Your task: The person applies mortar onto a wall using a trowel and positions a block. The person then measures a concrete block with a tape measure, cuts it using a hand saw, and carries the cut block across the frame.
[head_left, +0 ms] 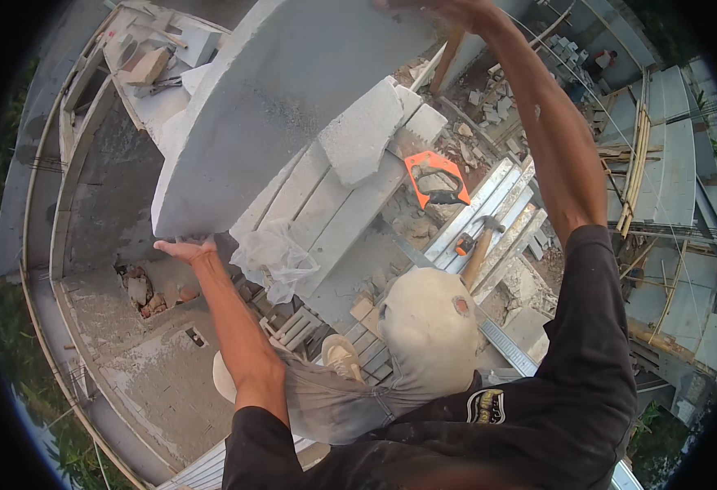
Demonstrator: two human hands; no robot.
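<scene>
The grip of the left hand (187, 249) is spread, palm up, beneath the lower corner of the slab (293, 90); the right hand (455, 10) meets its far edge, closure impossible to tell. The slab appears raised beside the blocks (338, 204), not yet set down; saw (418, 173) and hammer (479, 255) lie unused.

A black shirt (448, 445) with short sleeves (591, 302) is worn. A small badge (485, 406) is set on the front, coloured white, yellow and black. Grey, dusty trousers (334, 400) are worn too. They are coloured creamy white at one knee (426, 314), where a little brown spot (460, 306) is seen. A pale beige shoe (342, 358) is worn on one foot.
</scene>
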